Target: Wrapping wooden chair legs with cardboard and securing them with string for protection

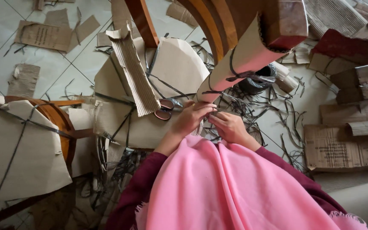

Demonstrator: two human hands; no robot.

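Note:
A wooden furniture leg wrapped in brown cardboard [243, 59] slants down from the upper right, bound with thin dark strapping [239, 76]. My left hand [191, 119] pinches the lower end of the wrap and the strap there. My right hand [230, 127] is beside it, fingers curled on the strap under the wrap's end. Red-handled scissors [167, 108] lie on cardboard just left of my left hand. A pink cloth [235, 187] covers my lap below both hands.
A curved wooden chair part wrapped in cardboard [22, 145] sits at the left. A corrugated strip [135, 72] lies over flat cardboard sheets [175, 64]. Strap offcuts and cardboard scraps litter the tiled floor [56, 64]; more cardboard pieces [346, 149] lie at the right.

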